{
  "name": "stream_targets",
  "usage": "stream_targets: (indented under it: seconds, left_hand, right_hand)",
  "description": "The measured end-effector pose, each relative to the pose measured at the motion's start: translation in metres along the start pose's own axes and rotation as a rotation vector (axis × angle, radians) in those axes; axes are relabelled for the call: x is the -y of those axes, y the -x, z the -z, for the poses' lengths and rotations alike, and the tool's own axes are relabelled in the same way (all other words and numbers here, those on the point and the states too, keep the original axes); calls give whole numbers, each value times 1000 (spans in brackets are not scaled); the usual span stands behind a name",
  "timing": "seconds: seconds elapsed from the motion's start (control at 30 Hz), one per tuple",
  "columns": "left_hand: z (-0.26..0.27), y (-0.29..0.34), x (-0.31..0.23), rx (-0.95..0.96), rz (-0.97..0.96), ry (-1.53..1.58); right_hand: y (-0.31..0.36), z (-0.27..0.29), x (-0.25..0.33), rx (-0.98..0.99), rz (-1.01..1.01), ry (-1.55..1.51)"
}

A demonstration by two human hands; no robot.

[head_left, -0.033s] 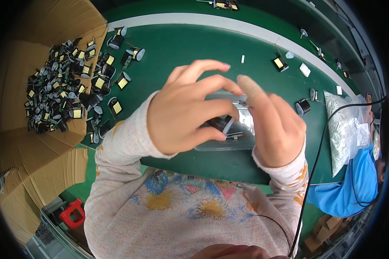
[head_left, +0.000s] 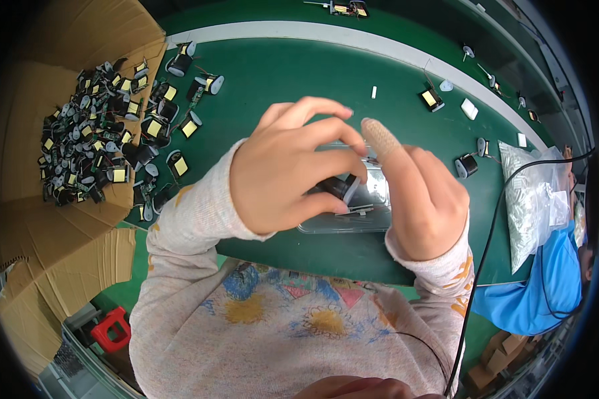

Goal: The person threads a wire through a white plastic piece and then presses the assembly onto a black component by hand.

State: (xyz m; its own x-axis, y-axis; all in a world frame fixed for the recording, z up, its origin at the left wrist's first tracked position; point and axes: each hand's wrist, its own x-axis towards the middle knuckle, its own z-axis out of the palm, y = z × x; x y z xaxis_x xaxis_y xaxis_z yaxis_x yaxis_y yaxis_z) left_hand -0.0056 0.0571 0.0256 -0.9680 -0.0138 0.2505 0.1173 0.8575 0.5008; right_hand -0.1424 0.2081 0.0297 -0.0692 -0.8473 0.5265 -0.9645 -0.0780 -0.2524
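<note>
My left hand (head_left: 279,176) grips a small black cylindrical part with a grey round end (head_left: 341,189) between thumb and fingers, above a clear plastic tray (head_left: 319,227). The upper fingers of that hand are bent and apart. Close on its right is my right hand (head_left: 427,203), its fingers curled together in a pinch near the part. A tan bandage (head_left: 382,139) wraps its index finger. Its thumb and whatever the pinch holds are hidden. Thin pale pieces (head_left: 361,212) lie in the tray below the part.
A cardboard box (head_left: 20,139) at left holds a heap of similar black parts (head_left: 86,133), with several more on the green table (head_left: 266,66) beside it. At right lie a few parts (head_left: 466,165), a clear bag of white pieces (head_left: 522,199) and a black cable (head_left: 489,253).
Both hands have shifted only slightly. My right index fingertip has moved a little left, closer to the left fingers. The grip on the black part stays the same.
</note>
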Motion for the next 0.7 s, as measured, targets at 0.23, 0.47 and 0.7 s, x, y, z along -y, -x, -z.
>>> stream_targets:
  seconds: [0.23, 0.47, 0.7]
  left_hand:
    - [1, -5, 11, 0, 5, 201]
    - [3, -6, 5, -93, -27, 157]
    - [6, -10, 9, -106, -33, 324]
  right_hand:
    - [-2, -2, -7, -131, 31, -93]
    - [-3, 1, -7, -179, -18, -91]
    - [-6, -2, -16, -232, -113, -428]
